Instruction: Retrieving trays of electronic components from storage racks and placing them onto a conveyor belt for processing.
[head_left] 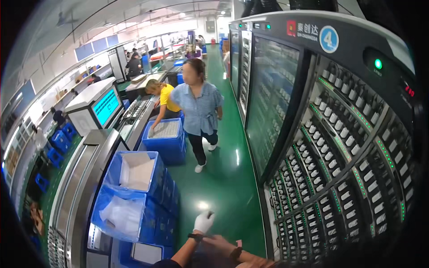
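My left hand point(204, 222) wears a white glove and reaches forward at the lower middle, its fingers curled in. Something dark shows by its fingertips, too small to name. A dark wristband point(195, 237) circles that wrist. My right hand point(219, 244) is bare and slightly blurred. It lies across beside the left wrist, close to the band; its fingers are partly hidden, so contact is unclear. Another dark band point(235, 253) sits on my right wrist. Both hands are over the green floor point(223, 192), between stacked blue crates and a rack cabinet.
Blue crates point(161, 185) with white liners stand at left beside a metal conveyor line point(73, 196). The open cabinet point(330, 169) at right holds rows of white plugged-in adapters. One person point(196, 107) walks in the aisle; another in yellow point(167, 100) bends over a crate.
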A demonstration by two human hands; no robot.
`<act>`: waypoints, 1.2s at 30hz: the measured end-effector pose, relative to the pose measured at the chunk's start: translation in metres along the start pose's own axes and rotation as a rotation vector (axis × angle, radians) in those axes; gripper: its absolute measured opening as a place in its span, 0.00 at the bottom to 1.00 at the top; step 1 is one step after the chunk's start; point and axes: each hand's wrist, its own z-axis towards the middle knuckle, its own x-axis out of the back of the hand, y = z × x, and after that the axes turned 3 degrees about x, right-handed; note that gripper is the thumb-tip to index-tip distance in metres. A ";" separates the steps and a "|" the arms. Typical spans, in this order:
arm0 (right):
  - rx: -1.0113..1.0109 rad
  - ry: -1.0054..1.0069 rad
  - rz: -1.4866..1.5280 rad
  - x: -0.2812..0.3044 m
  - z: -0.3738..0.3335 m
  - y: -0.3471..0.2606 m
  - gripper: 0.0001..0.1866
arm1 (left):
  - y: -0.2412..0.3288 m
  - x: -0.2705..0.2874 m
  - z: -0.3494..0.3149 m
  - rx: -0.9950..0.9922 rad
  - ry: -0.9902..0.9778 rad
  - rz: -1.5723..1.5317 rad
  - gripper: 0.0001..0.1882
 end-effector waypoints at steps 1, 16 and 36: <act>-0.022 0.022 0.055 0.018 -0.002 -0.004 0.25 | 0.016 -0.013 0.012 -0.063 -0.079 0.048 0.15; 0.194 0.113 0.674 0.281 0.074 -0.149 0.21 | 0.167 -0.236 0.287 -0.038 -0.668 -0.502 0.17; -0.163 -0.034 0.436 0.502 0.246 -0.314 0.19 | 0.134 -0.332 0.533 0.638 -0.424 -1.037 0.07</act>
